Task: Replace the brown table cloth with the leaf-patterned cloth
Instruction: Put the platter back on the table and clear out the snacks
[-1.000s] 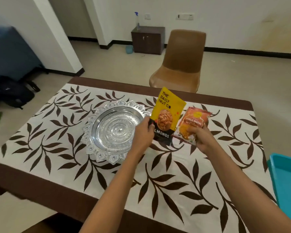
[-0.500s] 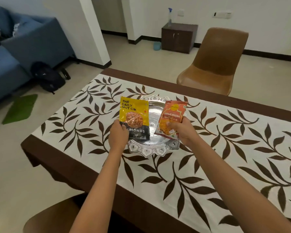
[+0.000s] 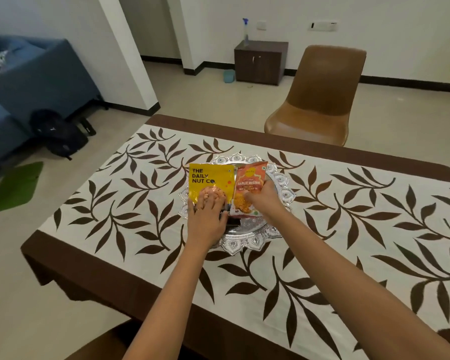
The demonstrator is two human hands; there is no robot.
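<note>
Packets lie under both hands: left hand (image 3: 205, 219) presses flat on the almond packet (image 3: 210, 183), right hand (image 3: 263, 202) pinches the garlic packet (image 3: 250, 189), both over the silver tray (image 3: 281, 185).

A white cloth (image 3: 130, 203) with dark brown leaf sprays and a brown border is filling the frame's centre. On it an embossed silver tray (image 3: 247, 240) is shining, bearing a yellow-and-black packet (image 3: 208, 180) and an orange one (image 3: 250, 183). At upper right a tan chair (image 3: 320, 92) is standing; at left, a blue sofa (image 3: 37, 79) and a green mat (image 3: 16, 187).
</note>
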